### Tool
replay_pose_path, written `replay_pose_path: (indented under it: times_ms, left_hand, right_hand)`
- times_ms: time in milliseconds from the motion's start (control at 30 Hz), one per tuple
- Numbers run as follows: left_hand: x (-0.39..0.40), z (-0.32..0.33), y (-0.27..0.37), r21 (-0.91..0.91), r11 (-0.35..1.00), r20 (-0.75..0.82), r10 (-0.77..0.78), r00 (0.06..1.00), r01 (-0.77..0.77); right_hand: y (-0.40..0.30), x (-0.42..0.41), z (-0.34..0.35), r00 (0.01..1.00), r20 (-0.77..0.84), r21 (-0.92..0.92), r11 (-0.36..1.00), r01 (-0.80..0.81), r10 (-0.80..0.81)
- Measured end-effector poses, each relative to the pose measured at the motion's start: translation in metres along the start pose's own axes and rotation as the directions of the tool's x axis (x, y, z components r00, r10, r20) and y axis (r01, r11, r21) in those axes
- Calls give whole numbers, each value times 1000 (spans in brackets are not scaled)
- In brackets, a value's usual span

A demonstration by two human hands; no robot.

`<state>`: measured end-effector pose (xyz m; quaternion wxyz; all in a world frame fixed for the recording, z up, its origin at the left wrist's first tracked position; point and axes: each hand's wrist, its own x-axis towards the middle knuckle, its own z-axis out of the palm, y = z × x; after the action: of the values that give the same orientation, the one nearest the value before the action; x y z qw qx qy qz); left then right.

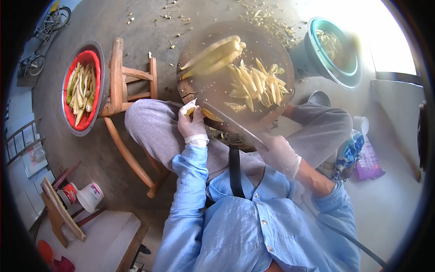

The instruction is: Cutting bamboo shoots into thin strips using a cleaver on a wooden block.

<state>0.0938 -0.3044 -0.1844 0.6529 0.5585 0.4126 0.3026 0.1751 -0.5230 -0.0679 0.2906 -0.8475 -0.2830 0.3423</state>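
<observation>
Gloved in thin white plastic, my left hand point(192, 123) pinches a yellow pepper point(211, 115) at the near edge of a round wooden chopping block point(234, 119). My right hand point(279, 153), gloved too, grips a knife point(234, 123) by its handle. The blade is seen nearly edge-on and reaches across to the pepper; whether it touches is unclear. Several whole pale yellow peppers point(217, 56) lie together on the far left of the block. Cut pepper pieces point(260, 85) are heaped on its right side, with small seeds scattered about.
To the left, a red basket point(98, 91) of long peppers point(81, 88) sits in a grey basin on a wooden chair point(117, 73). A green basket point(321, 56) of cut pieces rests on a bucket at the right. Stems and scraps point(268, 25) litter the floor beyond.
</observation>
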Motion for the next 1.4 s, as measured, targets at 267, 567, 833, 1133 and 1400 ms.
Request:
replay_pose_path:
  times_ms: [267, 567, 833, 1133, 1400]
  left_hand:
    - [-2, 4, -3, -39, 999, -59, -22, 998, 20]
    - [9, -11, 11, -103, 993, 66, -49, 997, 56]
    - [11, 11, 14, 196, 970, 107, 126, 986, -145]
    - [6, 13, 9, 316, 947, 40, 48, 998, -58]
    - [1, 19, 16, 267, 964, -42, 14, 999, -2]
  right_hand:
    - [-23, 47, 16, 991, -34, -110, 986, 128, -132]
    - [-25, 5, -21, 986, -5, -147, 975, -167, 168]
    - [22, -1, -26, 995, -94, 31, 999, -41, 44]
    - [1, -5, -15, 999, 6, -109, 994, -31, 31]
    - [-26, 43, 7, 999, 28, -180, 983, -31, 36]
